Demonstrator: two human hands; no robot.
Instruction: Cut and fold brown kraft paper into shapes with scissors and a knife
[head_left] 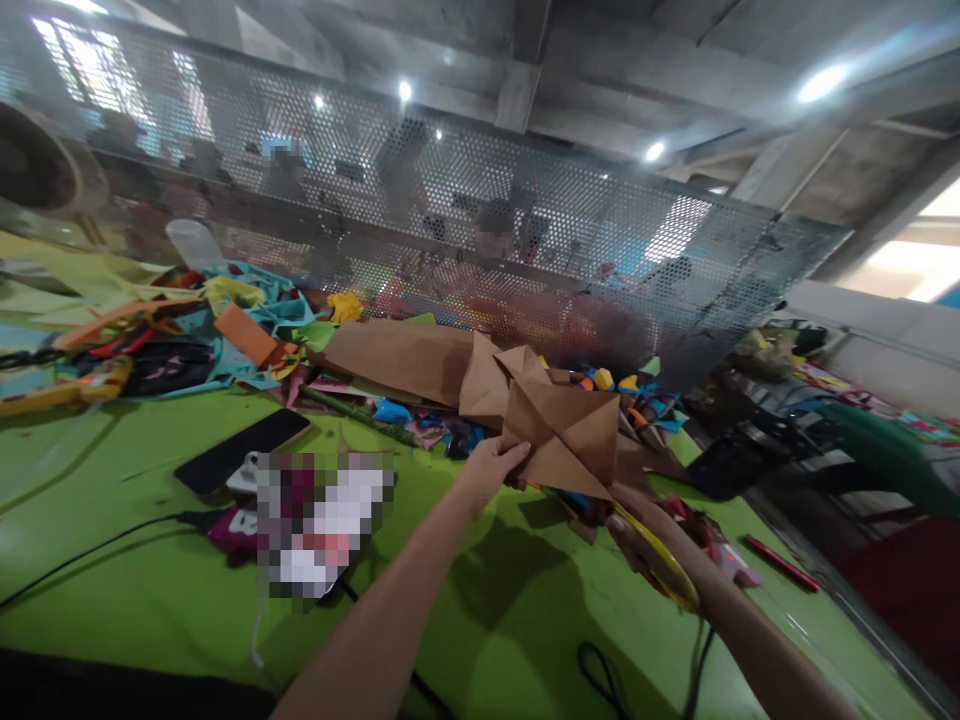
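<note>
My left hand (489,472) pinches the left edge of a square of brown paper (581,432), which has diagonal creases crossing at its middle. At the lower right corner of the paper, my right hand (646,530) is closed around yellow-handled scissors (681,582). The blades are mostly hidden at the paper's edge, so I cannot tell how far apart they are. More folded brown paper (484,378) lies just behind the square, beside a long brown sheet (405,358).
A phone (244,450) and a purple power strip (232,525) with a cable lie left on the green table (150,610). Coloured paper scraps (251,335) pile up along the back, before a perforated metal screen (450,190). A red pen (781,562) lies right.
</note>
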